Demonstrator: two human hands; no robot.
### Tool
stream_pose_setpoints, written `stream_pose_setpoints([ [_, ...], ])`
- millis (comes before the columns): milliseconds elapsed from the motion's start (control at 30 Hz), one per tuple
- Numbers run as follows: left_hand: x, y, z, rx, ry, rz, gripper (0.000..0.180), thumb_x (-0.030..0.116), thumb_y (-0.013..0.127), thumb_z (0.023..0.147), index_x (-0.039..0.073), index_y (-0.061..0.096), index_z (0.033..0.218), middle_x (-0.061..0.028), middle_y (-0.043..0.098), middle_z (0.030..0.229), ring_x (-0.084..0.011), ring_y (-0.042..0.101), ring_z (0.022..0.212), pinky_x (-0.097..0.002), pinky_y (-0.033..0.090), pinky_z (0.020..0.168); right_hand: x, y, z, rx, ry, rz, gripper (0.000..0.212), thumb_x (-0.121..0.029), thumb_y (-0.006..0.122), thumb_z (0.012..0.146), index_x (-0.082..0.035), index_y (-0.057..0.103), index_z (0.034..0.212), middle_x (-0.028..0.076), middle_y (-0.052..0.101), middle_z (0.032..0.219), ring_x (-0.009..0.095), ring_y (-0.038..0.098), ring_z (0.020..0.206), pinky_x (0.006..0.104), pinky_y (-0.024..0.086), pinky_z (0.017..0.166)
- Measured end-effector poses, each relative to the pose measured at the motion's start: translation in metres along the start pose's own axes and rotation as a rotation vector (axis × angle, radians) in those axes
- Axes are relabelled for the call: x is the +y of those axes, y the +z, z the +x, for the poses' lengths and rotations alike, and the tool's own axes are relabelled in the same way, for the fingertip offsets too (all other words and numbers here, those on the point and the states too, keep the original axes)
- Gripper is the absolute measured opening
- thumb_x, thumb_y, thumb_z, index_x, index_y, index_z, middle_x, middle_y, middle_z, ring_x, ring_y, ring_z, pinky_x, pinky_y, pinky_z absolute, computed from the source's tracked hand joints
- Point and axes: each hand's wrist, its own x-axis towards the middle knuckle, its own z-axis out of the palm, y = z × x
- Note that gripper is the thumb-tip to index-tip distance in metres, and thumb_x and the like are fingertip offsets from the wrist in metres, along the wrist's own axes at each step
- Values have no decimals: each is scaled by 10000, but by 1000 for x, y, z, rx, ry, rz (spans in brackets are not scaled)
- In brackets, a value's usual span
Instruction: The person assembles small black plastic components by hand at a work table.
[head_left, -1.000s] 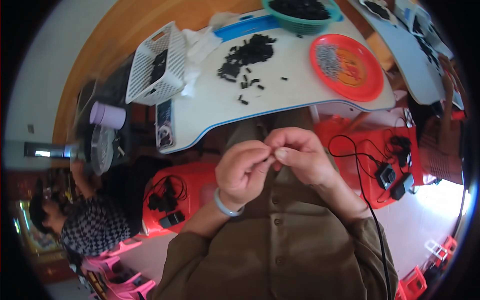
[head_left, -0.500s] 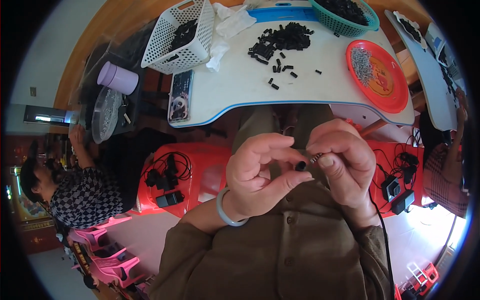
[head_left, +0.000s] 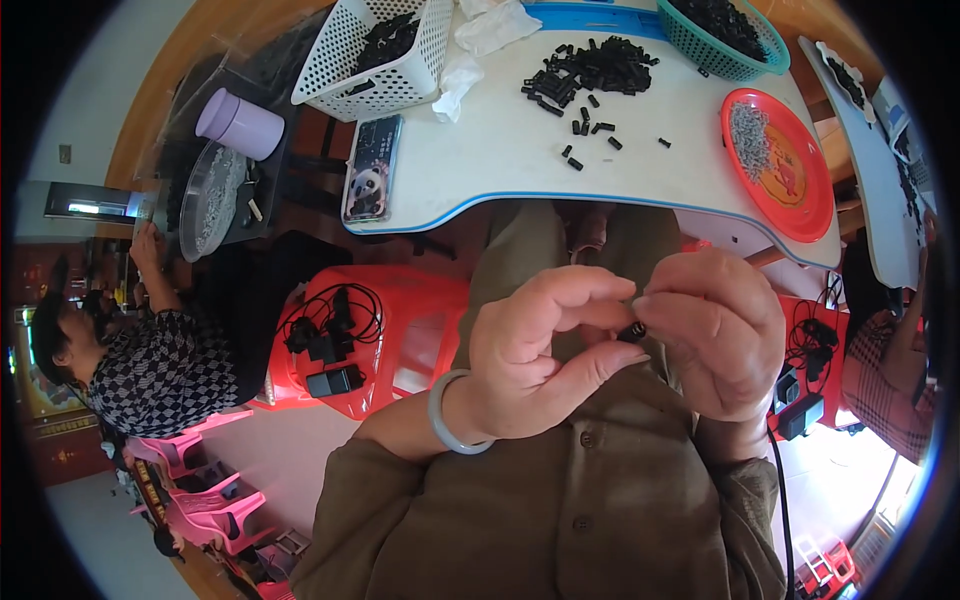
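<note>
My left hand (head_left: 540, 355) is closed in front of my lap, pinching a small black tube (head_left: 631, 332) between thumb and fingers. A pale bangle (head_left: 447, 415) circles that wrist. Against the tube's right end are the bent, closed fingertips of my right hand (head_left: 722, 330); whatever they hold is hidden. On the table ahead lies a pile of similar black tubes (head_left: 610, 70), with several loose ones nearer me. To the right, a red plate (head_left: 818, 218) carries a heap of small metal springs (head_left: 750, 140).
A white basket (head_left: 432, 62) and a teal basket (head_left: 720, 58), both with black parts, stand at the back of the white table (head_left: 480, 150). A phone (head_left: 372, 170) lies by its left edge. Red stools (head_left: 420, 320) with cables flank me. Another person (head_left: 165, 360) sits left.
My right fingertips have closed up to the black tube's end; the metal spring that showed in them is now out of sight. Both hands have shifted slightly right in the view.
</note>
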Motion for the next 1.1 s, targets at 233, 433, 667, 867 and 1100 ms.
stream_pose_setpoints([
  [233, -3, -4, -2, -32, -59, -51, 467, -75, 675, 823, -43, 425, 1216, -150, 660, 997, -150, 643, 890, -232, 504, 701, 3, 3, 6, -75, -61, -22, 285, -86, 681, 593, -25, 672, 871, 83, 612, 841, 253, 614, 652, 346, 496, 550],
  [433, -10, 5, 2, 89, -178, -268, 398, -73, 676, 814, -31, 517, 1176, -117, 642, 1035, -166, 662, 915, -257, 539, 748, 25, -7, 2, -8, 68, 38, 204, -18, 677, 692, -12, 677, 896, 107, 643, 834, 274, 638, 714, 337, 504, 599],
  [667, -29, 10, -2, 242, -184, -179, 371, -82, 595, 822, -2, 490, 1168, -170, 653, 930, -136, 594, 683, -217, 489, 614, 68, 15, 4, 342, 193, 296, 79, 0, 635, 813, -1, 678, 879, 114, 653, 783, 194, 621, 691, 286, 483, 624],
  [867, -32, 13, 5, 233, -173, -185, 274, -10, 580, 870, 8, 524, 1138, -134, 620, 919, -118, 466, 638, -291, 465, 668, 87, 34, 17, 630, 528, 706, 107, -85, 615, 880, 6, 669, 897, 1, 619, 752, 45, 549, 688, 209, 442, 592],
  [1100, -36, 17, 8, 278, -185, -196, 269, -2, 617, 852, 17, 532, 1106, -127, 627, 886, -139, 510, 646, -248, 453, 633, 94, 40, -4, 609, 449, 518, 96, -55, 619, 865, 31, 658, 882, 15, 603, 737, 60, 534, 663, 225, 438, 587],
])
